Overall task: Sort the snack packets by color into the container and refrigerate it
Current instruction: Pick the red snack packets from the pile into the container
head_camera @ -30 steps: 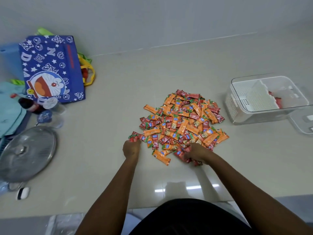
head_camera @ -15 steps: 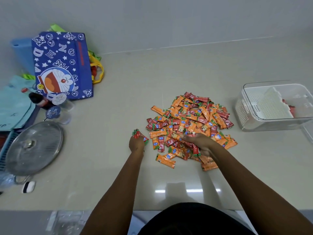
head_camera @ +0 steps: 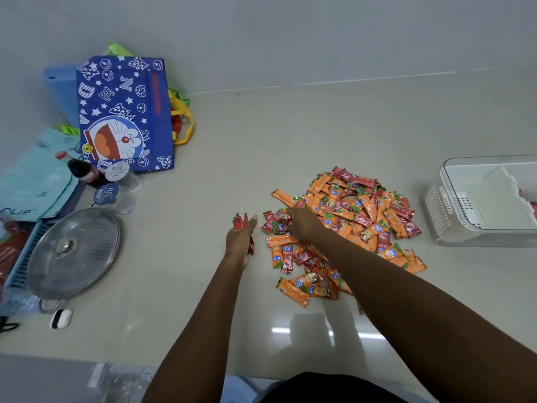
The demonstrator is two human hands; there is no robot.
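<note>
A heap of orange and red snack packets lies on the pale counter. My left hand hovers just left of the heap and holds a small bunch of red packets that stick out past its fingers. My right hand reaches across onto the heap's left edge, its fingers curled on a red packet there. The clear container with a white perforated insert and a divider stands at the far right; a bit of red shows inside at the frame edge.
A blue cartoon tote bag leans at the back left, with coloured bags behind it. A dark bottle, round tags, a glass pan lid, a teal bag and a small white mouse crowd the left side.
My right hand has moved from the heap's near edge up and left to its left side. My left hand, still holding red packets, has lifted slightly. The camera has shifted, putting the container further right.
</note>
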